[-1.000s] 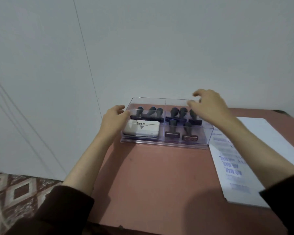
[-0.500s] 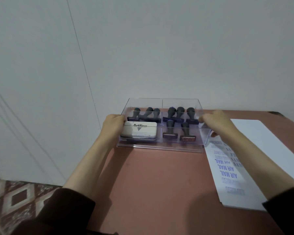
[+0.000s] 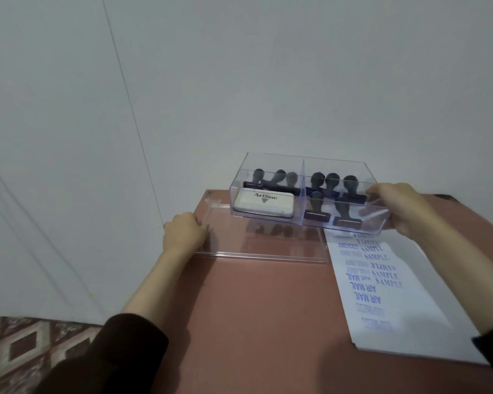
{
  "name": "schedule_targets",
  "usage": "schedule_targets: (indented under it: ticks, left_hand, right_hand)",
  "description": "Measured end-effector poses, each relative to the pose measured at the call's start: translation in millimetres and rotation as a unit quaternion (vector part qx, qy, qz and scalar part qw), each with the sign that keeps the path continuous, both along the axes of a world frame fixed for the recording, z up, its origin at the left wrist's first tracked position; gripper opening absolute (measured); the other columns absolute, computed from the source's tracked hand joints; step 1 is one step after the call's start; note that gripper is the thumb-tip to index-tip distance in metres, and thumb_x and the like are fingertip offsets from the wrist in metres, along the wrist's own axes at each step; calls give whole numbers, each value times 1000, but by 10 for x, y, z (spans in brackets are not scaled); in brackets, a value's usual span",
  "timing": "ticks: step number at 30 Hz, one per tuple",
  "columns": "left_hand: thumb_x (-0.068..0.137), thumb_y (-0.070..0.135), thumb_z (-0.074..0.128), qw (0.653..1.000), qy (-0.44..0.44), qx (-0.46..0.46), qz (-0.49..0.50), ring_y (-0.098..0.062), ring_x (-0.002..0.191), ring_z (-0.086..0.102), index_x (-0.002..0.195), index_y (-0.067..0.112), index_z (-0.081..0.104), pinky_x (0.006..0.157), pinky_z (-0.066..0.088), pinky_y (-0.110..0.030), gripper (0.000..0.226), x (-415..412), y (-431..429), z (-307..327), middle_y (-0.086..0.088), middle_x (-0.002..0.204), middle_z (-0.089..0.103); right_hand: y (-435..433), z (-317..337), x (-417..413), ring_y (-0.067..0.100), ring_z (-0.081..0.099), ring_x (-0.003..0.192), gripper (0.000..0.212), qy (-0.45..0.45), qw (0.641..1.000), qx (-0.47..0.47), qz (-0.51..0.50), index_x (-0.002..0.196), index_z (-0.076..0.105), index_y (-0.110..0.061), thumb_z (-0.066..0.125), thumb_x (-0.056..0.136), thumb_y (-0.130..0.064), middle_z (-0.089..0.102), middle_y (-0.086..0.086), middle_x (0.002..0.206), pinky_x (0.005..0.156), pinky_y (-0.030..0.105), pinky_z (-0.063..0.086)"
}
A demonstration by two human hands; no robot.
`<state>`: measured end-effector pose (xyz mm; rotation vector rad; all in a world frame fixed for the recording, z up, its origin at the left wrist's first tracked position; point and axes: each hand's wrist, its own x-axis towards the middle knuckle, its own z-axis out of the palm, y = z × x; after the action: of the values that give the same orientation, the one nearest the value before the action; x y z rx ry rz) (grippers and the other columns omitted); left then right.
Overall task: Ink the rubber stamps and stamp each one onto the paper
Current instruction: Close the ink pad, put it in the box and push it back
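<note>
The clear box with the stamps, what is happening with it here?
A person's right grip holds the clear box, with rubber stamps and a closed ink pad inside, in the air by its right end. The left grip holds the left edge of a clear tray lying on the table. The paper beside it already carries blue prints.

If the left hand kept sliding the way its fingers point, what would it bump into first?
The empty clear tray on the table: the left hand seems to hold its near end. The box of stamps looks higher up, probably out of line.
</note>
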<state>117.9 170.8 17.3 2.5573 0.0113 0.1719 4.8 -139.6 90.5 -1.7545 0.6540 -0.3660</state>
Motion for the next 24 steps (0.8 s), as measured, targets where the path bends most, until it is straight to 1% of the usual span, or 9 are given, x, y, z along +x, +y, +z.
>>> schedule_targets:
  ticks: [1,3,9,13,15,17,20,22,24]
  left_hand:
    - [84,23,53,1000,-6,-7,11,-40,91,58,66,9,58,71,43,-32,23,1,-13,-15,-21,83,63]
    - [82,17,55,999,-13,-32,29,-37,81,58,66,5,62,64,41,-29,21,4,-34,-12,-18,75,60]
    - [81,14,58,997,-20,-62,49,-33,68,56,66,3,63,60,39,-28,19,30,-46,29,-12,66,57]
    - [83,17,55,996,-50,-48,52,-34,65,52,65,1,60,59,38,-30,25,-29,-79,54,-12,63,53]
    - [84,19,54,992,-71,-91,44,-36,63,53,62,-3,58,57,42,-32,31,-36,-83,79,-15,59,55]
    - [82,12,55,982,-66,-175,32,-32,59,59,58,-2,59,56,49,-29,28,-8,-70,104,-12,54,61]
    - [74,-1,59,932,14,-360,33,-24,47,57,57,6,55,49,47,-24,19,34,-44,172,-1,40,56]
    - [82,-11,54,877,65,-475,21,-16,37,58,72,4,52,41,49,-21,19,-6,-69,261,-10,51,59]
    - [86,-14,49,839,81,-539,14,-12,33,57,93,1,47,37,49,-20,17,-75,-94,387,-17,67,57]
  right_hand:
    - [-30,-2,-7,28,58,63,15,-2,1000,3,-2,78,54,-4,46,90,-6,59,16,78,58,36,48]
    - [-76,-8,-15,27,58,63,13,-4,1000,6,-4,81,55,-4,46,91,-7,60,16,82,55,34,48]
    - [-156,-70,-10,27,59,67,12,0,1000,4,-9,84,56,-3,47,90,-8,60,20,91,56,34,47]
    - [-196,-111,-20,27,60,68,17,-4,1000,11,-11,100,60,0,49,88,-7,60,17,91,58,35,48]
    - [-217,-122,-34,27,61,71,18,-3,1000,12,-8,101,60,-1,50,88,-8,59,16,93,58,35,48]
    - [-246,-129,-44,27,61,71,19,-3,1000,12,-8,102,61,-1,51,88,-9,59,16,94,57,34,48]
    - [-292,-140,-58,27,61,72,22,-2,1000,15,-12,106,61,0,50,89,-9,59,16,95,55,33,49]
    - [-314,-145,-65,26,62,71,22,-1,1000,17,-14,107,60,-1,50,89,-8,59,16,96,55,33,50]
    - [-329,-146,-72,26,62,71,22,0,1000,17,-16,107,60,-1,49,90,-8,59,16,98,55,34,50]
